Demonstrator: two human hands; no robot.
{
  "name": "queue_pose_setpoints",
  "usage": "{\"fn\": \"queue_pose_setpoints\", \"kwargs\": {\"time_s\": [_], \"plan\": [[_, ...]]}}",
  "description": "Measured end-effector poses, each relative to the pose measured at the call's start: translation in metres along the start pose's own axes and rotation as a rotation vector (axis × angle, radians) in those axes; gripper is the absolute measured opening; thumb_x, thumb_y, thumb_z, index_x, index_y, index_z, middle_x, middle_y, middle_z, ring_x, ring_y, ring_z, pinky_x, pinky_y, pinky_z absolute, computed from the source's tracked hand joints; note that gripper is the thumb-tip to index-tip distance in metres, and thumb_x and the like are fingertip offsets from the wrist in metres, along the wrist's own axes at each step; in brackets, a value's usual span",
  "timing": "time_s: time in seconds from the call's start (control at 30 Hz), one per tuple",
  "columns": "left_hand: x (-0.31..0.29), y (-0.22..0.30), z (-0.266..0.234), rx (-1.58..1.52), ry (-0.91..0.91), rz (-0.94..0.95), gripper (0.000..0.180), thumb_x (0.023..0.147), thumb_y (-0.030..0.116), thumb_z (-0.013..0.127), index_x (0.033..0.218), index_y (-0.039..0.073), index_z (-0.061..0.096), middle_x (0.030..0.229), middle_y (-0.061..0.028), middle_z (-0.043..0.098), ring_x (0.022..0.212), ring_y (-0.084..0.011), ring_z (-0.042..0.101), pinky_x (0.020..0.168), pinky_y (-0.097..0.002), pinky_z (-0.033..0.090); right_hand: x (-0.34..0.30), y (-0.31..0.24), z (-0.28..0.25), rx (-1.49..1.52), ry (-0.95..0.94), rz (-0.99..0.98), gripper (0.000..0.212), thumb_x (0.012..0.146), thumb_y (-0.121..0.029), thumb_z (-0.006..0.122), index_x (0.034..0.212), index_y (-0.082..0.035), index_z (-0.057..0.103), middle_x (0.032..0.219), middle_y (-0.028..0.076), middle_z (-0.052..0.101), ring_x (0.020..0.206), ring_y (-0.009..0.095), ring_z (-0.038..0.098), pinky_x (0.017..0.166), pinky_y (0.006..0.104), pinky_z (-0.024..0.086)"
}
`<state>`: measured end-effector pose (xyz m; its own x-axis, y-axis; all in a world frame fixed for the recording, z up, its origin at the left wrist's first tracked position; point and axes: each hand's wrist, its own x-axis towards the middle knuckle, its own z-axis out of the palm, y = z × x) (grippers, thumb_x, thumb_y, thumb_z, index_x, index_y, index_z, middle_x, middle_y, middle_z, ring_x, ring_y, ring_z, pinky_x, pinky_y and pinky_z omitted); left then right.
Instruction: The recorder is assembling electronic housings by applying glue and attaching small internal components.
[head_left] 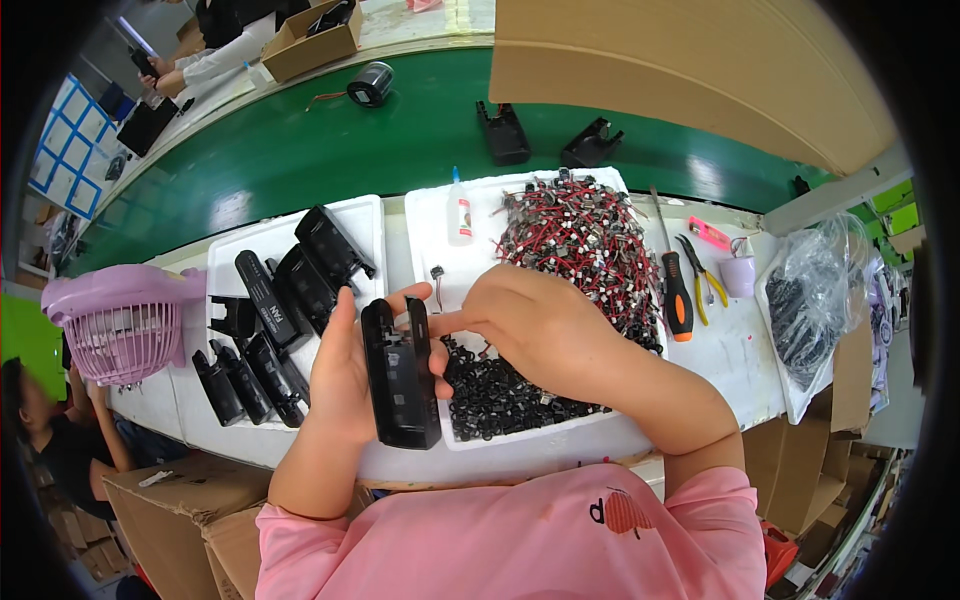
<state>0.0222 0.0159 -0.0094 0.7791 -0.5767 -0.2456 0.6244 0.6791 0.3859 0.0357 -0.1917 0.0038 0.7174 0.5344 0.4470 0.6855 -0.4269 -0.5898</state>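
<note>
Both hands meet at one black housing (400,375): left fingers (345,310) grip it upright, right fingers (445,322) pinch its top.

Housing (401,375) held upright above near edge of right-hand tray (430,215). Inside that tray: wired-parts heap (580,240) at far right, ring pile (495,395) at near end, glue bottle (459,212) far left. Left of tray: second tray (225,262) carrying housings. Right of tray: screwdriver (677,290), pliers (703,272), bag (815,300). Behind tray: conveyor belt (300,150).
</note>
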Motion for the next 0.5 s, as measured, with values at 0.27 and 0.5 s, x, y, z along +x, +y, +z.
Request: {"fn": "queue_pose_setpoints", "kwargs": {"time_s": [0.27,0.5], "plan": [[-0.002,-0.007,0.003,0.147,0.023,0.024,0.059,0.095,0.048,0.024,0.128,0.002,0.041,0.123,-0.0245,0.046,0.08,-0.0261,0.059,0.068,-0.0414,0.054,-0.001,0.0,0.002,-0.072,0.045,0.159,0.009,0.076,-0.001,0.062,0.085,-0.002,0.059,0.077,0.01,0.055,0.068,0.029,0.057,0.058,0.0355,0.047],[-0.008,-0.015,0.004,0.444,0.009,0.285,0.056,0.096,0.039,0.036,0.139,0.005,0.024,0.118,-0.0157,0.045,0.102,-0.0221,0.049,0.092,-0.0364,0.04,0.003,-0.014,0.0,0.183,0.13,0.173,0.012,0.076,-0.003,0.066,0.085,-0.002,0.06,0.074,0.007,0.055,0.063,0.021,0.056,0.054,0.0296,0.044]]}}
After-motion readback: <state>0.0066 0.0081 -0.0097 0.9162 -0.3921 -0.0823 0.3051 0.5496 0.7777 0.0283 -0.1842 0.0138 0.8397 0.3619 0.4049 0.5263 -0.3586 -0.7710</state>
